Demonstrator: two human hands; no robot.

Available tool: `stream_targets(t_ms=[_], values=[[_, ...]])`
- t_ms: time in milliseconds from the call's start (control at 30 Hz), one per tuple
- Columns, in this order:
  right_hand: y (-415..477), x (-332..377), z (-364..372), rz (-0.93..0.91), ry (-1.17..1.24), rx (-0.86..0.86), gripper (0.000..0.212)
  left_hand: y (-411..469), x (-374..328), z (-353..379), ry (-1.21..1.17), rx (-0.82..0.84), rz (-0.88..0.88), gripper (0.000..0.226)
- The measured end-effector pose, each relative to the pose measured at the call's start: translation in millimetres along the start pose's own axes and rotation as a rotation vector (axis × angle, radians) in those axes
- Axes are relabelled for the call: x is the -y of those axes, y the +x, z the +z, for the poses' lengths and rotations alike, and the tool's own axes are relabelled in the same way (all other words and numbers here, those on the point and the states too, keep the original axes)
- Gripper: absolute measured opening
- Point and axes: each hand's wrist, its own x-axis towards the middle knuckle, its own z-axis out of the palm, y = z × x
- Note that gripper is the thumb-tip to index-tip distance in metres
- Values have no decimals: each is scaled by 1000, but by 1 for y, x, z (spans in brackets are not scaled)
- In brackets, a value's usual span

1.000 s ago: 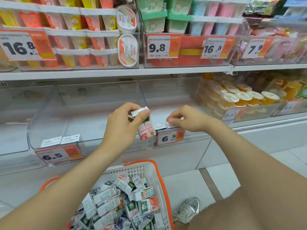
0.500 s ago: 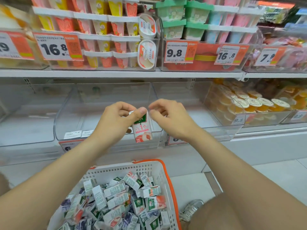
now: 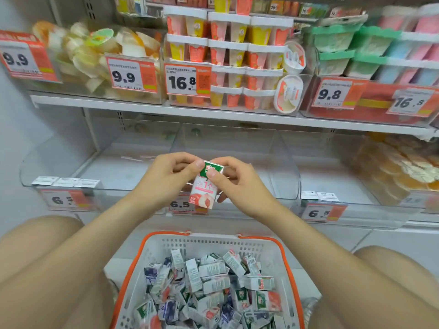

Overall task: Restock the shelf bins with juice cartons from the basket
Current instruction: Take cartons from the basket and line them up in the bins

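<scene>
Carton (image 3: 204,186) is now pinched by my right hand (image 3: 237,186) too, not just my left hand (image 3: 166,176), upright before the front edge of the middle shelf bin (image 3: 282,167). The basket (image 3: 133,267) below holds jumbled cartons (image 3: 213,281).

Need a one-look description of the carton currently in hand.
Find the row of clear bins above the orange-rimmed basket. Before the middle bin, left hand and right hand pinch one small juice carton. Unlike the jumble in the basket, it is roughly upright in mid-air, green top, peach picture below.
</scene>
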Motion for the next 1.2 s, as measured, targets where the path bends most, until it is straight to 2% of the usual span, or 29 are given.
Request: stream_targets(t_ms=[133,233,300,367,433,533,633,733,833,933,1100,1200], values=[[11,6,24,1,-89,71,21,-8,22,-29,93,-2,93,20],[20,15,47,-49,-142,35,16,-11,47,-59,294,-129,113,31],[26,25,67,-117,-152,-21,16,-11,67,-84,592,-292,148,34],[32,37,89,-220,-207,-38,19,-9,85,-109,897,-404,142,19],[45,41,115,-329,-302,-23,22,-7,102,-131,1010,-425,19,30],[72,32,155,-443,-524,25,25,-8,118,-152,1081,-357,-181,45],[94,17,184,-379,-654,52,28,-15,124,-162,1128,-277,-277,38],[113,3,206,-240,-613,44,18,-23,127,-164,1174,-259,-259,29],[129,-7,224,-69,-569,133,9,-25,126,-164,1219,-262,-240,30],[136,-7,234,8,-526,206,20,-26,124,-161,1253,-258,-254,29],[125,3,227,-25,-661,344,38,-27,121,-150,1304,-280,-215,24],[106,11,219,-201,-683,207,40,-28,116,-142,1237,-353,-77,21]])
